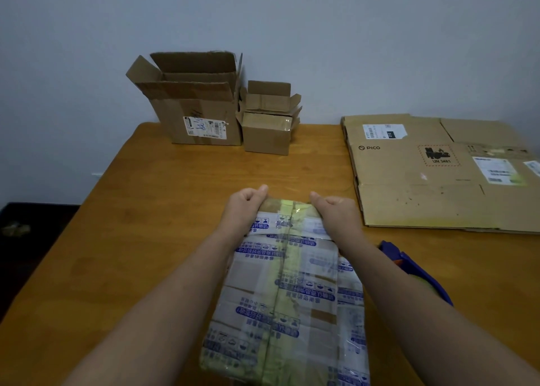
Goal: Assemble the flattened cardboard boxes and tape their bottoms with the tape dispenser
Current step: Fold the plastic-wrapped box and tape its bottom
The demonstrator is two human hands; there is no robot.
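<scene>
A cardboard box (287, 292) covered in clear tape with blue print lies in front of me on the wooden table (175, 198). My left hand (247, 206) grips its far left corner with curled fingers. My right hand (336, 210) grips the far right corner the same way. A yellowish tape strip runs down the box's middle seam. The blue tape dispenser (418, 271) lies to the right of the box, partly hidden behind my right forearm.
A large open box (198, 105) and a small open box (268, 122) stand at the back against the wall. A stack of flattened cardboard boxes (438, 175) covers the right side of the table. The table's left edge drops to a dark floor.
</scene>
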